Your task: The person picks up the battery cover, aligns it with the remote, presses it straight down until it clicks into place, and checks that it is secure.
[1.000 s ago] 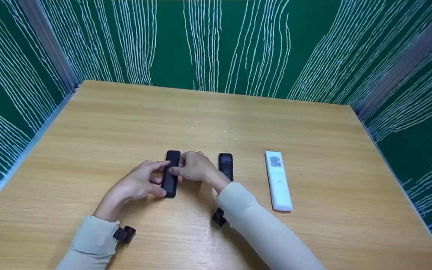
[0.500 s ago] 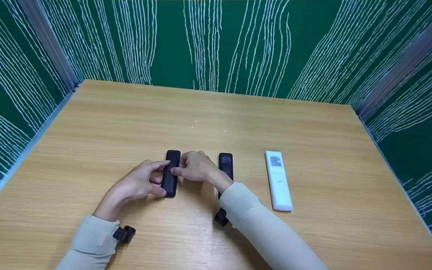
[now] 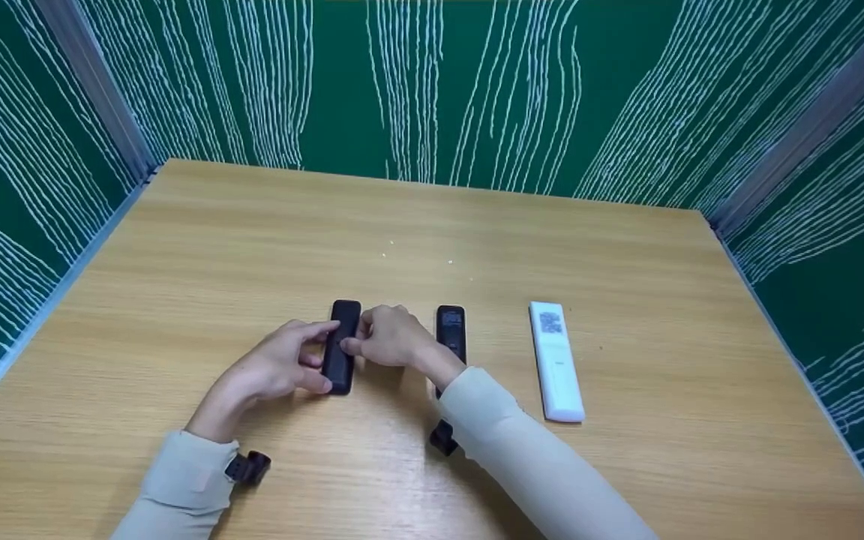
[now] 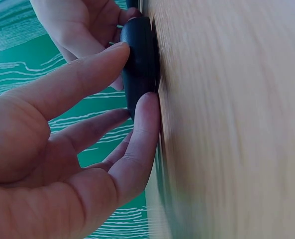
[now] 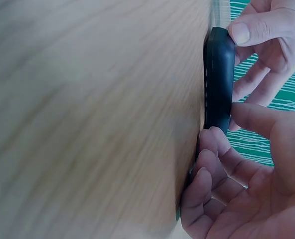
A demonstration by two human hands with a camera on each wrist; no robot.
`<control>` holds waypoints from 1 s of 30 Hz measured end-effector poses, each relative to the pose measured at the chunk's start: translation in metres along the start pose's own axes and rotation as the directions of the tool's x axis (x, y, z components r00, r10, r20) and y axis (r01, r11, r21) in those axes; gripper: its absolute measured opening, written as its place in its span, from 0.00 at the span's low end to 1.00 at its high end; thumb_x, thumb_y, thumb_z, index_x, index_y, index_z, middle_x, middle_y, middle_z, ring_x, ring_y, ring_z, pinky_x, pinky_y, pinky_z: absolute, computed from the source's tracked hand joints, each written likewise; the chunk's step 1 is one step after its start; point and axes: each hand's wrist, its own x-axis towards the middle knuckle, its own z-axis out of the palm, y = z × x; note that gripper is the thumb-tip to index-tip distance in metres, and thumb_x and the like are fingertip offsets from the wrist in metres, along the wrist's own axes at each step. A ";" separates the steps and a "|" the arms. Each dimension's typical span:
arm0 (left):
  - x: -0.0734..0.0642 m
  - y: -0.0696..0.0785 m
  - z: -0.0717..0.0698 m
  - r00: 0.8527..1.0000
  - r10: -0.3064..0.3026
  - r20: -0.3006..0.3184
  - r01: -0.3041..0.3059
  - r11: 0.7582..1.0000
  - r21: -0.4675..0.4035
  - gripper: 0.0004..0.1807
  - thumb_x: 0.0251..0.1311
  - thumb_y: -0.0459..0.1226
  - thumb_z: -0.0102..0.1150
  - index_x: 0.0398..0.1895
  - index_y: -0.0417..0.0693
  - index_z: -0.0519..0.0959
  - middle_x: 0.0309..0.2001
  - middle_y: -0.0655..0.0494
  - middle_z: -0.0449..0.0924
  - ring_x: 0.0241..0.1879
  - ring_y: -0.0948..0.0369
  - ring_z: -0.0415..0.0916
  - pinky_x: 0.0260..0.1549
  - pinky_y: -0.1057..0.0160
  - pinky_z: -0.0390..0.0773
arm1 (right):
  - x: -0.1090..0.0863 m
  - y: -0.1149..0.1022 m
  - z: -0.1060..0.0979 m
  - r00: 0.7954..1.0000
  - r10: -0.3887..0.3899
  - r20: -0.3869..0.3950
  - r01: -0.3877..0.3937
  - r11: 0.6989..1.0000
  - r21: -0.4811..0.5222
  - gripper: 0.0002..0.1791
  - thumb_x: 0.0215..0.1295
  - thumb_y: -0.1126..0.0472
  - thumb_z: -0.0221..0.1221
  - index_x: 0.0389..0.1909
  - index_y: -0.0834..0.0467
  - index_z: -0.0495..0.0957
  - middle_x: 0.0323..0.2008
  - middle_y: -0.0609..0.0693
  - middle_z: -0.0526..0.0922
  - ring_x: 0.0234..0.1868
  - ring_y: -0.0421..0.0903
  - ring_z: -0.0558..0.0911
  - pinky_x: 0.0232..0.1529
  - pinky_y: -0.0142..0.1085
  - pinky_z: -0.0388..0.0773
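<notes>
A slim black remote control (image 3: 340,360) lies on the wooden table, its long side running away from me. From the left, my left hand (image 3: 276,365) holds it, with the thumb at the near end and fingertips along the left edge and top. Across it, my right hand (image 3: 394,335) pinches the right edge, thumb on the upper face and the other fingers curled low at the side. Both wrist views show the remote (image 4: 139,55) close to the tabletop between the two hands.
A second black remote (image 3: 452,330) with a printed label lies partly under the right forearm. Farther right is a white remote (image 3: 558,364) with a label near its far end. Green walls with white streaks enclose the table (image 3: 252,225) on three sides.
My right wrist has shifted very slightly to the right, and its thumb has moved a little on the remote. The left hand and the remotes stay where they were.
</notes>
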 end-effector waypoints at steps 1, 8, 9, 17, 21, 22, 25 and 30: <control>0.000 0.000 0.000 1.000 0.001 0.001 -0.001 1.000 -0.002 0.52 0.50 0.15 0.71 0.82 0.36 0.61 0.67 0.30 0.61 0.57 0.46 0.79 0.46 0.64 0.84 | -0.001 0.000 0.000 1.000 0.002 -0.001 -0.002 1.000 0.000 0.18 0.70 0.46 0.69 0.26 0.52 0.79 0.23 0.44 0.76 0.27 0.42 0.73 0.28 0.33 0.68; 0.000 0.001 0.000 1.000 0.001 0.001 -0.001 1.000 0.008 0.52 0.51 0.16 0.71 0.82 0.37 0.61 0.67 0.31 0.61 0.56 0.48 0.78 0.46 0.64 0.83 | -0.005 -0.001 0.002 1.000 0.006 0.008 -0.006 1.000 -0.015 0.18 0.68 0.45 0.70 0.26 0.52 0.80 0.24 0.44 0.77 0.32 0.44 0.74 0.33 0.35 0.69; 0.000 0.001 0.000 1.000 0.002 0.005 -0.002 1.000 0.001 0.52 0.51 0.15 0.71 0.82 0.36 0.61 0.67 0.31 0.61 0.56 0.48 0.79 0.46 0.65 0.83 | -0.006 -0.001 0.002 1.000 0.004 0.010 -0.004 1.000 -0.017 0.18 0.68 0.45 0.70 0.26 0.52 0.80 0.24 0.44 0.77 0.33 0.44 0.74 0.33 0.35 0.69; -0.002 0.001 0.000 1.000 -0.006 0.006 0.007 1.000 -0.022 0.53 0.51 0.15 0.71 0.82 0.37 0.60 0.68 0.32 0.61 0.57 0.48 0.78 0.46 0.65 0.84 | -0.012 -0.004 0.004 0.999 -0.001 0.034 0.002 1.000 -0.016 0.18 0.67 0.45 0.71 0.27 0.52 0.80 0.23 0.44 0.77 0.30 0.43 0.74 0.31 0.34 0.69; -0.002 0.001 0.000 1.000 -0.010 0.005 0.010 1.000 -0.020 0.53 0.51 0.15 0.71 0.82 0.38 0.60 0.68 0.32 0.61 0.57 0.48 0.77 0.46 0.64 0.84 | -0.013 -0.004 0.005 0.999 0.001 0.046 0.000 1.000 -0.018 0.17 0.67 0.45 0.71 0.27 0.52 0.80 0.23 0.44 0.78 0.29 0.43 0.74 0.30 0.34 0.69; -0.002 0.001 0.000 1.000 -0.009 0.006 0.009 1.000 -0.019 0.53 0.51 0.15 0.71 0.82 0.38 0.60 0.68 0.31 0.61 0.57 0.48 0.78 0.46 0.64 0.84 | -0.014 -0.005 0.005 0.999 -0.001 0.046 0.002 1.000 -0.022 0.17 0.67 0.45 0.71 0.27 0.52 0.80 0.23 0.44 0.78 0.29 0.43 0.74 0.31 0.34 0.69; -0.001 0.001 0.000 1.000 -0.008 0.009 0.008 1.000 -0.024 0.53 0.51 0.15 0.70 0.82 0.37 0.60 0.69 0.31 0.61 0.56 0.48 0.78 0.46 0.65 0.85 | -0.015 -0.005 0.005 0.999 -0.008 0.054 0.009 1.000 -0.024 0.17 0.66 0.46 0.72 0.28 0.52 0.80 0.23 0.44 0.78 0.29 0.43 0.74 0.31 0.34 0.69; -0.002 0.002 0.000 1.000 -0.011 0.013 0.012 0.999 -0.037 0.53 0.51 0.14 0.70 0.83 0.38 0.60 0.69 0.31 0.60 0.56 0.48 0.79 0.44 0.65 0.85 | -0.017 -0.006 0.005 0.998 -0.009 0.061 0.010 1.000 -0.025 0.17 0.65 0.46 0.73 0.28 0.52 0.80 0.24 0.44 0.79 0.29 0.43 0.75 0.31 0.34 0.69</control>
